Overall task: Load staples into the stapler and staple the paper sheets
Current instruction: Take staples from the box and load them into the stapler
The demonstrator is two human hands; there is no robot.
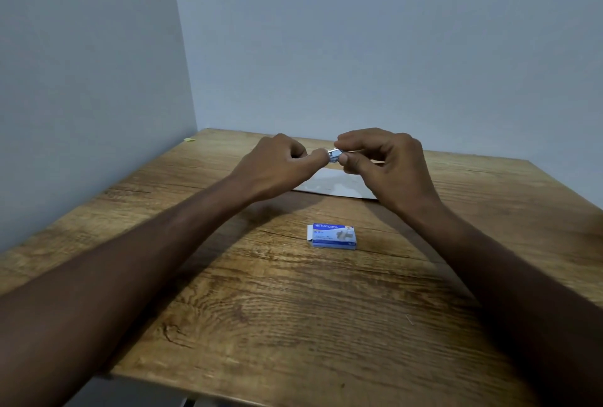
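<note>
Both my hands are raised above the far half of a wooden table (293, 308). Between their fingertips sits a small shiny metal piece (333, 155), a stapler or a strip of staples; most of it is hidden. My left hand (277, 165) pinches its left end and my right hand (388, 165) pinches its right end. White paper sheets (336, 186) lie flat on the table just beneath the hands, partly covered by them. A small blue staple box (332, 236) lies closer to me, near the table's middle, with a flap open on its left side.
The table stands in a corner with pale blue walls behind and to the left. A tiny yellow-green scrap (189, 139) lies at the far left corner. The table's near edge (182, 388) runs below my forearms.
</note>
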